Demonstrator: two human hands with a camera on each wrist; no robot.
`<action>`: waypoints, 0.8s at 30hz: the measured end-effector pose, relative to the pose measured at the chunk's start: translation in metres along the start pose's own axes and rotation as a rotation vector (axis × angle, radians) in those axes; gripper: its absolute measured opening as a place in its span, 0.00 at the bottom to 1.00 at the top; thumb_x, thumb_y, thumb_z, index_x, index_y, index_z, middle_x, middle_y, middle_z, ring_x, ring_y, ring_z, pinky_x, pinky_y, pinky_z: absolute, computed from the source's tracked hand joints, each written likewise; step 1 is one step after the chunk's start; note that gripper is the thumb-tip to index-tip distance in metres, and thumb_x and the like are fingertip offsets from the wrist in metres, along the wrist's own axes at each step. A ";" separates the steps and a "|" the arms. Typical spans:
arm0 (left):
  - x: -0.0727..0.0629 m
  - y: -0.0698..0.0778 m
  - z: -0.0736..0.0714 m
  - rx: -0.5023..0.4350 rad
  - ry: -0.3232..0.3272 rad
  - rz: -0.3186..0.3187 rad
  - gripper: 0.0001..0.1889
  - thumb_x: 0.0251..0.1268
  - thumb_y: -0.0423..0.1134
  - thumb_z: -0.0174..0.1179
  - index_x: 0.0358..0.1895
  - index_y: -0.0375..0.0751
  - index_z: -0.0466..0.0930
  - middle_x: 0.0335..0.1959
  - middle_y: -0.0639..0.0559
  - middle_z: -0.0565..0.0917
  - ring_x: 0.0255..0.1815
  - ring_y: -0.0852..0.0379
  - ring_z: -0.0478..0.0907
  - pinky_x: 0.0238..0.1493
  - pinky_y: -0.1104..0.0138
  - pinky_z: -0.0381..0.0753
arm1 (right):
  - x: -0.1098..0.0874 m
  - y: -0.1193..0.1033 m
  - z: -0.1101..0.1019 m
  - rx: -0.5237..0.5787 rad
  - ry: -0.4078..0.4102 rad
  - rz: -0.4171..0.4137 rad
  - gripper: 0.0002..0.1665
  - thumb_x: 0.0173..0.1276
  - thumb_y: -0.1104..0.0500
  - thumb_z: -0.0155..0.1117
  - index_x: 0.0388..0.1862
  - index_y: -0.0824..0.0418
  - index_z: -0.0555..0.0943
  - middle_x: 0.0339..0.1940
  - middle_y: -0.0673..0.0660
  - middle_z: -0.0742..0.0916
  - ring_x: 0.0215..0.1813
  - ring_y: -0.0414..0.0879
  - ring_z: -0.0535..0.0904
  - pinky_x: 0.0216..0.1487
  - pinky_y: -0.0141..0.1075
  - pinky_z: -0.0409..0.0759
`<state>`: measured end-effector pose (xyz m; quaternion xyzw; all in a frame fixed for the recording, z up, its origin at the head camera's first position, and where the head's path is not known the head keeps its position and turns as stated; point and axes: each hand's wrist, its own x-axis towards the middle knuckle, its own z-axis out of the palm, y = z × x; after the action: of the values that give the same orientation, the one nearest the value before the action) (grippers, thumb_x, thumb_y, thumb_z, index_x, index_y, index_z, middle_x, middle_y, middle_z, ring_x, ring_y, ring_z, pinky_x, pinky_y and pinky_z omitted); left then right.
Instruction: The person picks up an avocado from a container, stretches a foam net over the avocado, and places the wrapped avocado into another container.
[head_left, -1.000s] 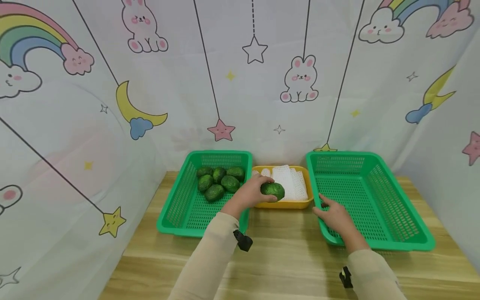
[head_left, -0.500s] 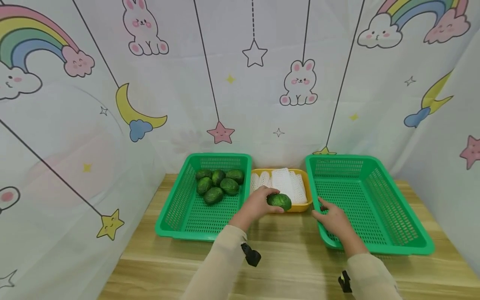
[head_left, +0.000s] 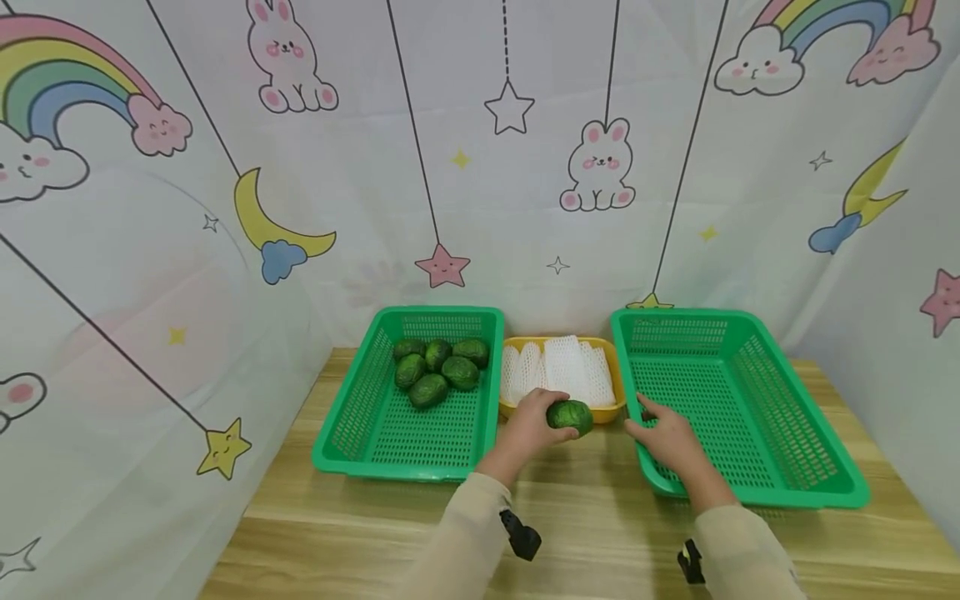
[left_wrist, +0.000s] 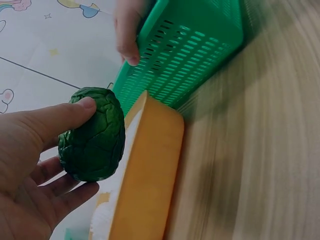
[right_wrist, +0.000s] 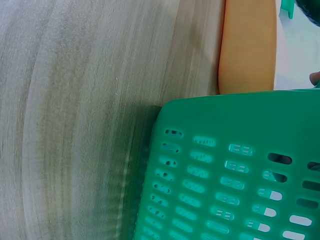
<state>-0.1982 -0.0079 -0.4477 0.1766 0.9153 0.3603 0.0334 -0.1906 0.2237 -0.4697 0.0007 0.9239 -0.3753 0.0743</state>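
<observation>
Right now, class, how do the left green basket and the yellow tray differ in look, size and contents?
The left green basket is larger than the yellow tray. The basket's sides are slotted; the tray's visible side is solid. The basket holds dark green fruits; the tray, white netting. Both stand on the wooden table.

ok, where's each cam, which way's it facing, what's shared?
On head: forward, down at left basket, right basket; left hand, right hand, sleeves show.
On left wrist: faces held avocado, yellow tray; left hand, part of right hand show.
On right wrist: faces right basket's slotted side; one fingertip shows, whose is unclear.
Wrist views share yellow tray, right basket.
</observation>
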 end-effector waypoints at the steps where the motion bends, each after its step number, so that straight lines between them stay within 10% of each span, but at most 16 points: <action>1: 0.000 0.000 0.002 -0.008 0.008 -0.002 0.27 0.52 0.45 0.69 0.57 0.43 0.75 0.50 0.47 0.74 0.49 0.51 0.72 0.45 0.63 0.75 | 0.000 0.000 0.000 -0.002 0.005 -0.002 0.42 0.66 0.46 0.55 0.72 0.66 0.55 0.59 0.74 0.72 0.31 0.49 0.71 0.25 0.37 0.67; 24: -0.012 -0.036 0.058 -0.105 0.005 -0.166 0.25 0.48 0.39 0.72 0.53 0.44 0.77 0.48 0.51 0.74 0.51 0.50 0.71 0.49 0.58 0.73 | 0.000 0.003 0.000 -0.016 0.000 -0.004 0.42 0.66 0.45 0.54 0.72 0.66 0.55 0.60 0.72 0.72 0.49 0.57 0.72 0.37 0.41 0.69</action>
<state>-0.1868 0.0014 -0.5155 0.0971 0.9068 0.4042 0.0704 -0.1909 0.2255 -0.4716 -0.0017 0.9269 -0.3680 0.0734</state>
